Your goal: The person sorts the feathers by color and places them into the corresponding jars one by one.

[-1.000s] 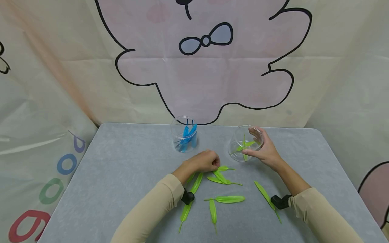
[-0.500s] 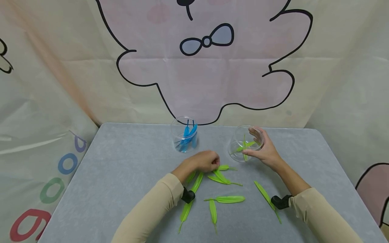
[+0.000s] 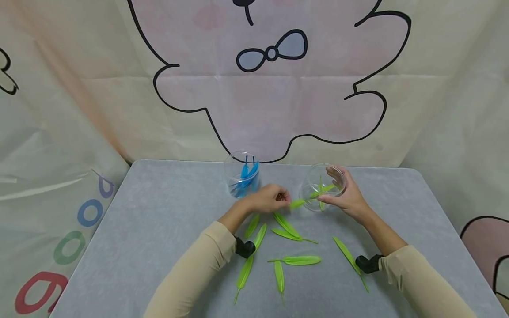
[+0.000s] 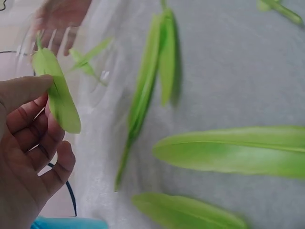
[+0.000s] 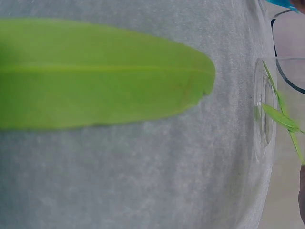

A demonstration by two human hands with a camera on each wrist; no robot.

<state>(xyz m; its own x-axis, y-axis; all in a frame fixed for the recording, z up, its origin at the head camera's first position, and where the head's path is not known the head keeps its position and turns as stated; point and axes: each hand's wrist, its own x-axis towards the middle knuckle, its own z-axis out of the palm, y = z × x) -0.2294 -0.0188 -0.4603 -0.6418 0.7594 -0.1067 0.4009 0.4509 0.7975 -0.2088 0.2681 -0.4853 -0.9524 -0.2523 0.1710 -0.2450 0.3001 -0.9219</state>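
My left hand (image 3: 271,198) pinches a light green feather (image 4: 57,93) between thumb and fingertips, its quill pointing toward the clear cup. In the head view that feather overlaps the left side of the clear plastic cup (image 3: 305,187). My right hand (image 3: 347,194) grips this cup around its rim from the right, tilting it leftward. Several green feathers (image 5: 281,119) lie crossed inside it. Below my hands, more green feathers are spread on the table, among them a pair (image 3: 287,229) in the middle, a lone one (image 3: 346,251) near my right wrist, and a horizontal one (image 3: 301,260).
A second clear cup (image 3: 230,172) holding several blue feathers (image 3: 247,179) stands at the table's back, left of the first. The grey table (image 3: 179,198) ends at a cloth backdrop (image 3: 191,141) with a cartoon figure. Black cameras (image 3: 244,248) sit on both wrists.
My left hand has lifted one green feather from the table and carried it up and slightly right, toward the tilted cup. My right hand and the cup have stayed in place.
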